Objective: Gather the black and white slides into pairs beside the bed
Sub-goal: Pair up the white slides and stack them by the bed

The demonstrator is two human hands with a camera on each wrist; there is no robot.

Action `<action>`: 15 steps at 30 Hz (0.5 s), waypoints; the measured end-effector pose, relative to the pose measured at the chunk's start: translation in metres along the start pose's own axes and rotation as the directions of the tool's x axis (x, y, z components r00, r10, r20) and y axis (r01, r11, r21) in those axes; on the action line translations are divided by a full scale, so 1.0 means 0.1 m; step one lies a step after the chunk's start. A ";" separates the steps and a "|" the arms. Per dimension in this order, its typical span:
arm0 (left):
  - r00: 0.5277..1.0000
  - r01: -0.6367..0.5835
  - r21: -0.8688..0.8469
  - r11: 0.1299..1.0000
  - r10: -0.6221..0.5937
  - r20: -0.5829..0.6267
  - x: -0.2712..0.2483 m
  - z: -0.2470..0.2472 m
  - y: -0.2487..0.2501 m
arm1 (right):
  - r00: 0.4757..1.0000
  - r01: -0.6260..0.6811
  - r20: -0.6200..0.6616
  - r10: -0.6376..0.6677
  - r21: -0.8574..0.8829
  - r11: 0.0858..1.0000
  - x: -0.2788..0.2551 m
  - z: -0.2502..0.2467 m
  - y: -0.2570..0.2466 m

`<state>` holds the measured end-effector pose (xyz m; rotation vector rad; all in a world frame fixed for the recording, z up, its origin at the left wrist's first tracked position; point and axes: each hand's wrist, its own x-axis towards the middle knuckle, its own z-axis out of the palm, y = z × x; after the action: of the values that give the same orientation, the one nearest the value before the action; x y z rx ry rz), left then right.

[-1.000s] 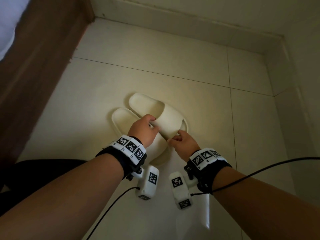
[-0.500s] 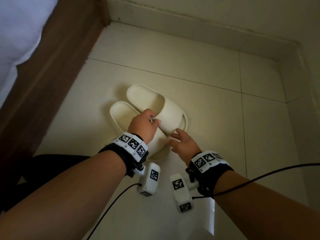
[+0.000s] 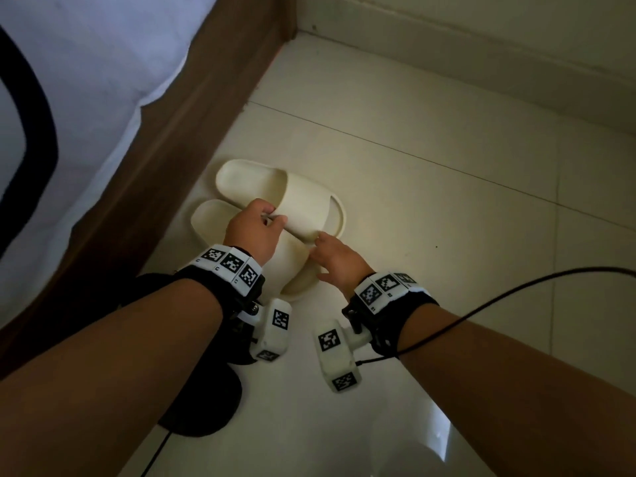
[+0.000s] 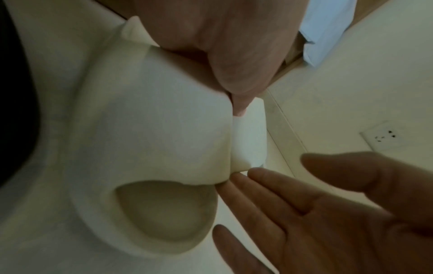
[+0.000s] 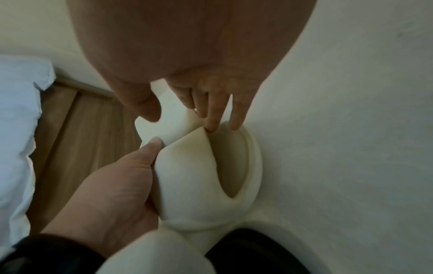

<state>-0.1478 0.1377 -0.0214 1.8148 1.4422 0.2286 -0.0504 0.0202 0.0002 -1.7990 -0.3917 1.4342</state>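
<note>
Two white slides lie side by side on the floor next to the bed frame (image 3: 192, 139). The farther white slide (image 3: 296, 197) partly overlaps the nearer white slide (image 3: 210, 218). My left hand (image 3: 273, 216) pinches the farther slide's strap (image 5: 187, 176) between thumb and fingers. With its fingers straight, my right hand (image 3: 318, 241) touches the strap's edge near the toe opening (image 4: 164, 209). A black slide (image 3: 203, 401) sits mostly hidden under my left forearm; its edge (image 5: 253, 250) shows in the right wrist view.
White bedding (image 3: 86, 80) hangs over the wooden frame on the left. The wall's skirting (image 3: 481, 63) runs along the back, with pale floor tiles (image 3: 447, 218) to the right. A black cable (image 3: 516, 287) trails from my right wrist. A wall socket (image 4: 384, 137) shows low down.
Both hands and the white slides have shifted left, closer to the bed frame. My right hand's fingers have uncurled and now only touch the strap. The left hand keeps its pinch.
</note>
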 end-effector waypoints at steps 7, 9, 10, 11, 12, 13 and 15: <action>0.995 0.060 -0.014 0.998 -0.061 -0.078 0.22 -0.15 -0.20 | 0.999 -0.031 0.026 0.031 -0.008 0.999 0.19 0.19 -0.21; 0.993 0.069 -0.025 0.997 -0.071 -0.096 0.25 -0.16 -0.22 | 0.997 -0.072 0.031 0.073 -0.023 0.997 0.23 0.20 -0.18; 0.993 0.069 -0.025 0.997 -0.071 -0.099 0.26 -0.16 -0.22 | 0.996 -0.088 0.031 0.089 -0.030 0.996 0.24 0.19 -0.15; 0.993 0.064 -0.025 0.998 -0.067 -0.102 0.27 -0.15 -0.23 | 0.995 -0.099 0.029 0.100 -0.027 0.995 0.24 0.18 -0.12; 0.993 0.068 -0.021 0.997 -0.069 -0.099 0.26 -0.15 -0.23 | 0.994 -0.108 0.029 0.108 0.000 0.994 0.24 0.16 -0.09; 0.992 0.064 -0.018 0.998 -0.066 -0.106 0.26 -0.14 -0.25 | 0.993 -0.112 0.035 0.111 0.049 0.992 0.23 0.14 -0.05; 0.992 0.056 -0.012 0.998 -0.057 -0.115 0.24 -0.13 -0.26 | 0.994 -0.107 0.029 0.104 0.137 0.985 0.22 0.10 0.01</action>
<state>-0.1665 0.1659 -0.0372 1.7756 1.5675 0.3151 -0.0529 0.0376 -0.0158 -1.7157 -0.2046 1.5168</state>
